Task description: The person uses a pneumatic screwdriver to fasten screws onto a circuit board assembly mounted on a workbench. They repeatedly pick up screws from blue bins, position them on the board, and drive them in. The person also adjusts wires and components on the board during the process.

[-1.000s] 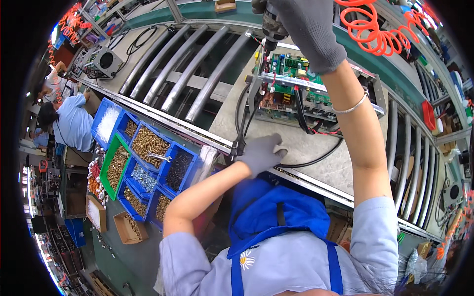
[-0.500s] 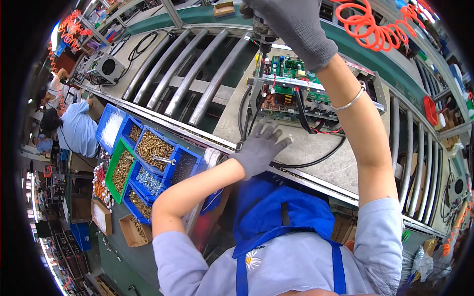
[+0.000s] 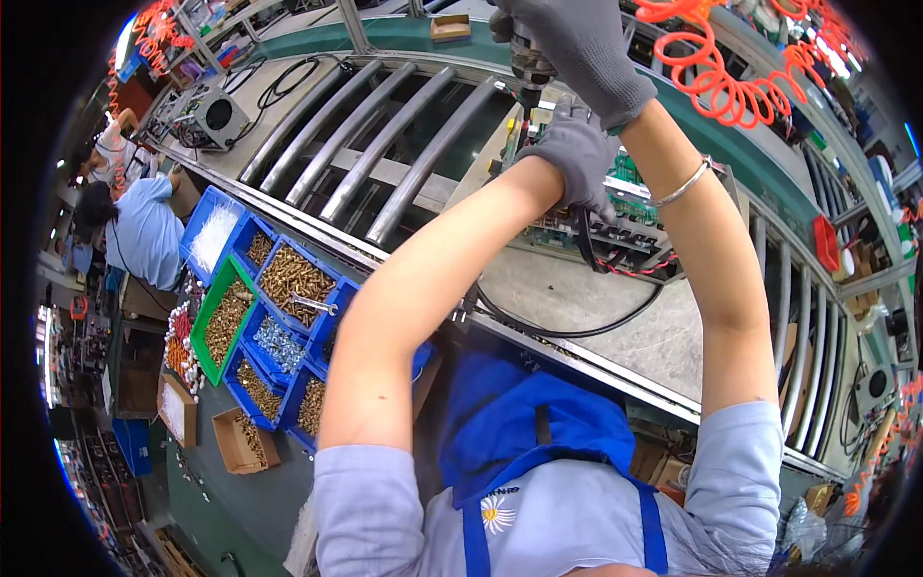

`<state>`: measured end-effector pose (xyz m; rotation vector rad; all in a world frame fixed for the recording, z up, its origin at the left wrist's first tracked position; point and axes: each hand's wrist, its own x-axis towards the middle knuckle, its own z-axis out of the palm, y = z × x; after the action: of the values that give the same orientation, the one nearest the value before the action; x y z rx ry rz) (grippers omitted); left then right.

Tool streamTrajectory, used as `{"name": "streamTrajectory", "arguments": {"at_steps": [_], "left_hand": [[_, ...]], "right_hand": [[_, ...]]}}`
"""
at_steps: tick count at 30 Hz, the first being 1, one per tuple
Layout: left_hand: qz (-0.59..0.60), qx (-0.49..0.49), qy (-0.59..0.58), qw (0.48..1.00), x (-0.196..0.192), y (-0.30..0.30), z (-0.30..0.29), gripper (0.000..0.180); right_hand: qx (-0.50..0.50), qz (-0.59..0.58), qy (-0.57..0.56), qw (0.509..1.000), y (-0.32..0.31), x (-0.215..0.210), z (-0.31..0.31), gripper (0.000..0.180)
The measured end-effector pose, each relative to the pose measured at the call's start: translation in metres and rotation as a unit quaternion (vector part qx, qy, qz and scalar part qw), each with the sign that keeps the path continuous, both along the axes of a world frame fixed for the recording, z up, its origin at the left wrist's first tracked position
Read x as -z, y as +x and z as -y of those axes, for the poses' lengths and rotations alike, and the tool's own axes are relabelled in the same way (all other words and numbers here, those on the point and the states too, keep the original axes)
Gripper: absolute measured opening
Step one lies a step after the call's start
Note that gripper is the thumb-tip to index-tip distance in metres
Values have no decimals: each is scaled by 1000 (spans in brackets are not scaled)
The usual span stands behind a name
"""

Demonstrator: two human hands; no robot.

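Observation:
My right hand (image 3: 582, 53), in a grey glove, is closed around a power screwdriver (image 3: 529, 62) at the top of the view. The tool points down at the near left part of an open electronic unit (image 3: 630, 236) with green circuit boards. Over those boards lies my left hand (image 3: 577, 159), also gloved in grey, close beside the screwdriver's tip. Its fingers reach away from me and its thumb stands apart; part of the fingers is hard to see behind the right hand. A black cable (image 3: 586, 332) loops out in front of the unit.
Blue bins (image 3: 312, 313) and a green bin (image 3: 200, 337) of brass fasteners stand at left, with a wrench (image 3: 315, 305) on top. Metal rollers (image 3: 413, 159) run beside the unit. Red coiled hoses (image 3: 687, 58) hang at upper right. A co-worker in light blue (image 3: 149, 231) sits far left.
My left hand has moved up and away from me, from the conveyor's near edge onto the circuit boards. The right hand still holds the screwdriver, little changed in place.

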<state>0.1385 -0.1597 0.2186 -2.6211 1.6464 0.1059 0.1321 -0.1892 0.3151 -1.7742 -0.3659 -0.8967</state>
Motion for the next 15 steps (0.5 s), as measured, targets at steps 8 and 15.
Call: {"name": "streamTrajectory", "arguments": {"at_steps": [8,15], "left_hand": [[-56,-10,-106,993,35,31,18,120],[5,15,-166,986,26,21,10,86]], "right_hand": [[2,19,6,1000,6,3,-1,14],[-59,-3,86,995,1,12,10,27]]}}
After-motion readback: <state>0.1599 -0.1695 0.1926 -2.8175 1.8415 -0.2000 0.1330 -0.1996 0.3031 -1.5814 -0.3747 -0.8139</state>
